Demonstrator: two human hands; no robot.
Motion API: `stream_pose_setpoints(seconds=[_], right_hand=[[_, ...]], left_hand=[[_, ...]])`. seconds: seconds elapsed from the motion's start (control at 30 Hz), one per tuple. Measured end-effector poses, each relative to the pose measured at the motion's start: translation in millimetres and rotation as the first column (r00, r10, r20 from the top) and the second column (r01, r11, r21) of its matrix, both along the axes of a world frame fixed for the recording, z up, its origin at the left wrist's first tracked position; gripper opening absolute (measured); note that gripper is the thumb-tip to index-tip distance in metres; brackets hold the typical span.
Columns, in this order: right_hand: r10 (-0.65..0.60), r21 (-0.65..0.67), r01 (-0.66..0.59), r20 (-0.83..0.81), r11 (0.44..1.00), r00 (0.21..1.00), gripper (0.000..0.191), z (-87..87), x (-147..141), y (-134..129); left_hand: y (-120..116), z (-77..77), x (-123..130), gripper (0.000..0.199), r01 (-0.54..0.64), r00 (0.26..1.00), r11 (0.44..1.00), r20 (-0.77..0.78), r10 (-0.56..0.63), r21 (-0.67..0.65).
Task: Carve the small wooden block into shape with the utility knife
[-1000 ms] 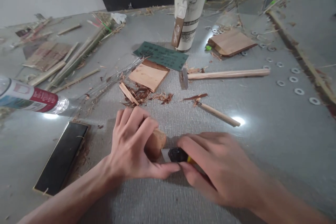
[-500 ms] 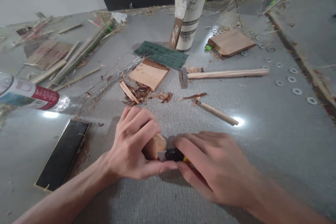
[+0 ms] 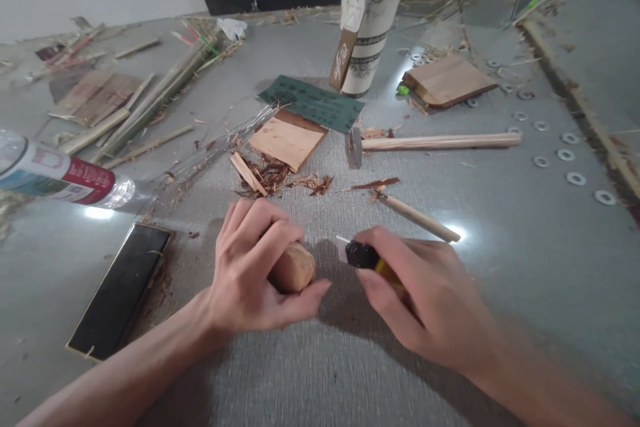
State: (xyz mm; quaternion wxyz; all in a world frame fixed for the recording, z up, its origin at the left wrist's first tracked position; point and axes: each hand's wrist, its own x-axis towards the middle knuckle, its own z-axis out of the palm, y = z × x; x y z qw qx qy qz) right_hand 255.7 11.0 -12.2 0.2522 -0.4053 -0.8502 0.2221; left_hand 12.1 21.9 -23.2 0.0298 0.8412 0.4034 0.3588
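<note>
My left hand (image 3: 257, 267) is wrapped round a short, rounded piece of wood (image 3: 296, 268), whose pale end faces right between thumb and fingers. The rest of the piece is hidden in the palm. My right hand (image 3: 420, 300) grips a yellow and black utility knife (image 3: 363, 255), its short blade out and pointing left. A small gap separates the blade from the wood. Beyond my hands lie a thin wooden stick (image 3: 417, 217), a hammer (image 3: 435, 141) and a flat square of wood (image 3: 287, 140) among reddish-brown shavings (image 3: 270, 177).
A phone (image 3: 120, 290) and a plastic bottle (image 3: 60, 170) lie on the left. Green sandpaper (image 3: 313, 105) and a white lidded cup (image 3: 373, 33) are further back. On the right are a wooden block (image 3: 450, 80) and several metal washers (image 3: 576, 178). Bamboo strips (image 3: 150, 110) lie back left.
The knife has come off the wood's end and moved right and slightly up with my right hand. My left thumb no longer meets the right hand. The view has shifted slightly.
</note>
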Motion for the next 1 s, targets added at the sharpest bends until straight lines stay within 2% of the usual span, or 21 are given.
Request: stream_pose_setpoints(seconds=[0.17, 0.3, 0.4, 0.5, 0.63, 1.0], right_hand=[[0.066, -0.015, -0.066, -0.003, 0.998, 0.998, 0.011, 1.6, -2.0, 0.3], [0.124, -0.045, -0.122, 0.036, 0.992, 0.992, 0.014, -2.1, -2.5, 1.5], [0.177, -0.068, -0.173, 0.050, 0.983, 0.983, 0.013, -5.2, -2.7, -0.8], [0.222, -0.093, -0.217, 0.046, 0.972, 0.974, 0.013, -6.4, -3.2, -3.1], [0.275, -0.129, -0.265, 0.065, 0.955, 0.959, 0.012, -5.4, -5.0, -2.9], [0.297, -0.148, -0.285, 0.063, 0.947, 0.953, 0.014, -7.2, -5.5, -1.8]], left_hand=[[-0.4, -0.1, 2.4, 0.029, 0.002, 1.000, 1.000, 0.023, -0.002, 0.004], [-0.7, -0.3, 4.1, 0.027, 0.063, 0.998, 0.997, 0.012, -0.062, -0.036], [-0.5, -0.2, 5.1, 0.036, 0.103, 0.994, 0.994, 0.032, -0.102, -0.044], [-0.3, 0.1, 6.2, 0.049, 0.086, 0.996, 0.995, 0.039, -0.085, -0.045], [-0.3, 0.5, 7.0, 0.053, 0.070, 0.997, 0.996, 0.025, -0.069, -0.049], [0.4, 0.3, 7.1, 0.050, 0.112, 0.994, 0.992, 0.008, -0.112, -0.058]])
